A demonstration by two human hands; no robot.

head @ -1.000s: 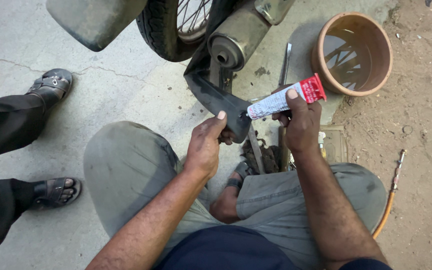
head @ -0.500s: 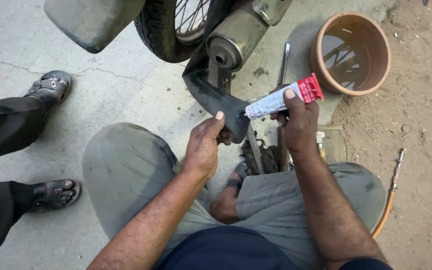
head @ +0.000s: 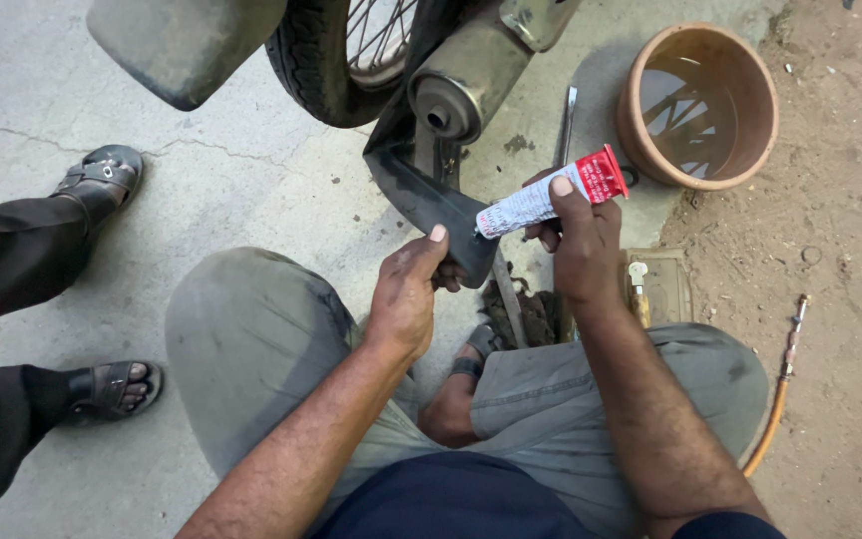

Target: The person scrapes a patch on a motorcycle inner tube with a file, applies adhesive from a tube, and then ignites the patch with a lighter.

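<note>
Gripping black tube [head: 421, 195] – left hand [head: 406, 294], right hand [head: 581, 240] w/ glue tube [head: 551, 195]

Since a second ago the right hand [head: 576, 245] has drawn the red-and-white tube [head: 551, 195] a little down and to the left, so its nozzle end now sits just beside the raised fold of the black inner tube [head: 431, 205], closer than before. The left hand [head: 406, 289] has slid a touch lower and rightward along that fold, its thumb now nearly meeting the nozzle. The view itself has drifted slightly, so the clay bowl [head: 650, 150] sits a little lower in view.
</note>
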